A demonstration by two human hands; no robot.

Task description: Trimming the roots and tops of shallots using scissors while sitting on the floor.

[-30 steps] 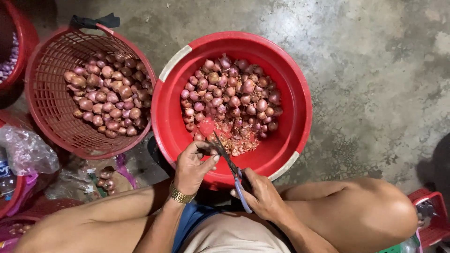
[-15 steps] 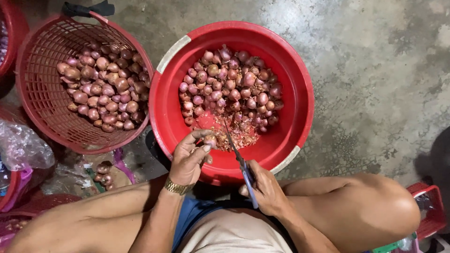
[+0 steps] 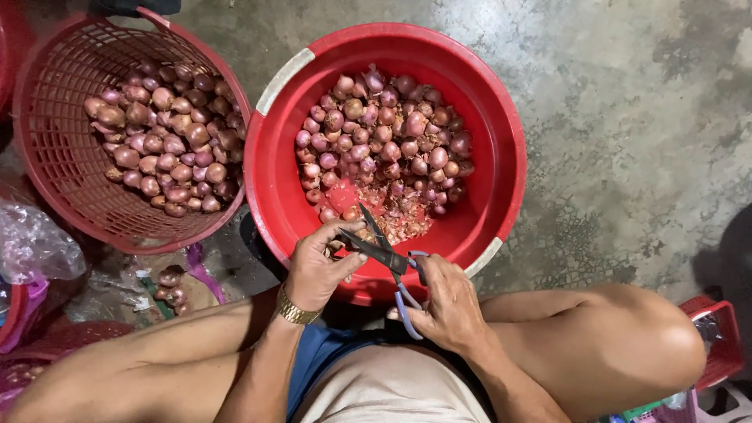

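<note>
You are at the trimming step: your left hand (image 3: 317, 266) pinches a single shallot (image 3: 338, 245), mostly hidden by the fingers, over the near rim of the tub (image 3: 270, 168), and your right hand (image 3: 446, 301) is clamped on the blue handles of the scissors (image 3: 385, 254). The blades stand slightly apart, with their tips at the shallot above the heap of peelings (image 3: 392, 215) in the tub's near half. Judged from this position, the next move calls for a short, firm close of the blades against the shallot's end; keep the left fingertips clear of the cutting line and hold the shallot over the tub so that the offcut drops inside. Count of items: one pair of scissors; one red tub holding several dozen shallots, too many to count singly; one red basket (image 3: 59, 172) to your left, touching the tub's rim and holding a similar pile; a few loose shallots (image 3: 168, 286) on the floor (image 3: 627, 141) beside your left knee; one clear plastic bag (image 3: 35, 243) at the left edge; one gold watch (image 3: 296, 311) on your left wrist; a red stool (image 3: 717, 337) at your right.
</note>
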